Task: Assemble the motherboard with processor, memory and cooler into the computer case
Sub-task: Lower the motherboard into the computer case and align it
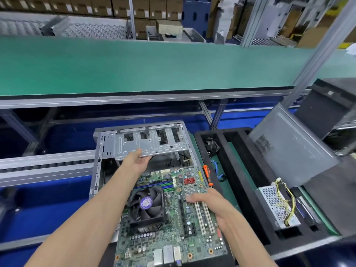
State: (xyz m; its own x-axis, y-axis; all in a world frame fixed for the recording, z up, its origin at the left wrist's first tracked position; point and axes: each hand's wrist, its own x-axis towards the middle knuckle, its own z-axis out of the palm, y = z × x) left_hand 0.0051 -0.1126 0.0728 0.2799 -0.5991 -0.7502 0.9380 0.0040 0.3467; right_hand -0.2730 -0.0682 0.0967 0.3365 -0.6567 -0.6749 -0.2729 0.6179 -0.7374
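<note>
Nearest me is the motherboard [169, 218], tilted over the open computer case [96, 170], its long axis running away from me toward the case's far end. On its left half sits the cooler [146, 204], fan up, and just past it the memory slots [154, 186]; whether sticks are seated I cannot tell. My left hand [137, 160] reaches over the board and grips the lower edge of the hinged drive cage [150, 144], fingers curled under it, holding it up. My right hand [210, 202] grasps the board's right edge beside the white expansion slots [204, 216], so the right hand alone carries it. To the right an orange screwdriver [208, 175] lies along the case wall, then a black foam tray [246, 185] with the power supply [277, 207]. I judge the board must go forward and down under the raised cage.
</note>
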